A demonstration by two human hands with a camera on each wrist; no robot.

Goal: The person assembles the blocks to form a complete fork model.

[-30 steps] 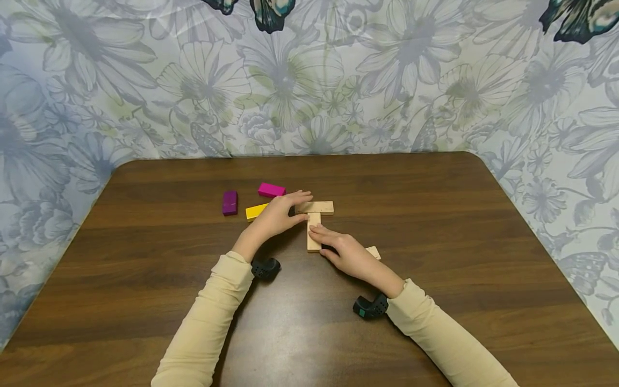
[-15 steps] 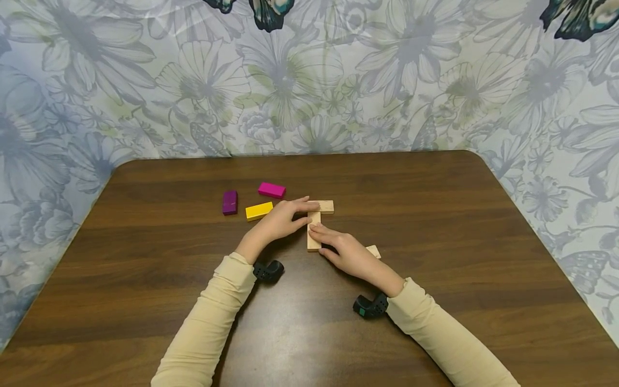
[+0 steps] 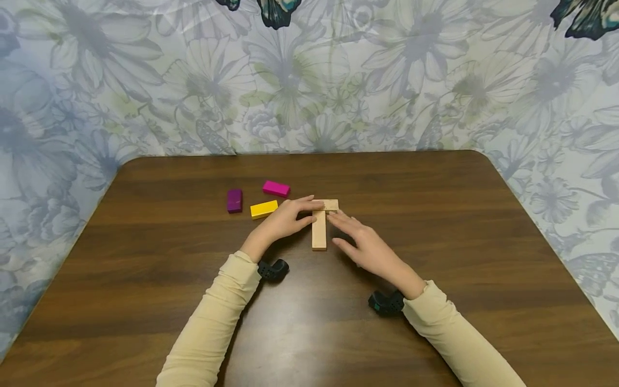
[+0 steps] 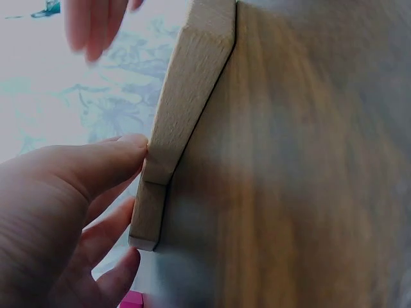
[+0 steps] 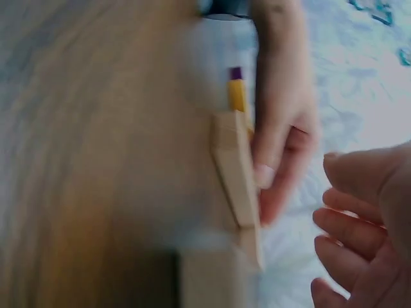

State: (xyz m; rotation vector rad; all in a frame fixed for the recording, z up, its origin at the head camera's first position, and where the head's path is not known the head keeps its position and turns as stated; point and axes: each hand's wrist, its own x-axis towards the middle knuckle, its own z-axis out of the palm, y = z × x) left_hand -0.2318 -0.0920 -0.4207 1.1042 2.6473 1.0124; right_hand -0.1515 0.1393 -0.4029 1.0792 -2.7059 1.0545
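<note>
Two pale wooden blocks form a T in the head view. The crosswise block [image 3: 331,205] lies at the far end of the lengthwise block [image 3: 318,234]. My left hand [image 3: 282,221] rests at their meeting point, thumb on the lengthwise block and extended fingers over the left part of the crosswise one. My right hand [image 3: 369,248] hovers to the right of the T, fingers extended and spread from the thumb, holding nothing. A blurred pale block [image 5: 215,279] shows close up in the right wrist view; the right hand hides it in the head view.
Beyond the left hand lie a yellow block [image 3: 264,209], a magenta block [image 3: 276,188] and a purple block [image 3: 234,201]. The brown table [image 3: 145,279] reaches to a wall with a flower pattern [image 3: 290,80].
My right hand has lifted off the lengthwise block and shifted right and away, covering the loose pale block. My left fingers have slid rightward along the crosswise block. The head view has shifted slightly.
</note>
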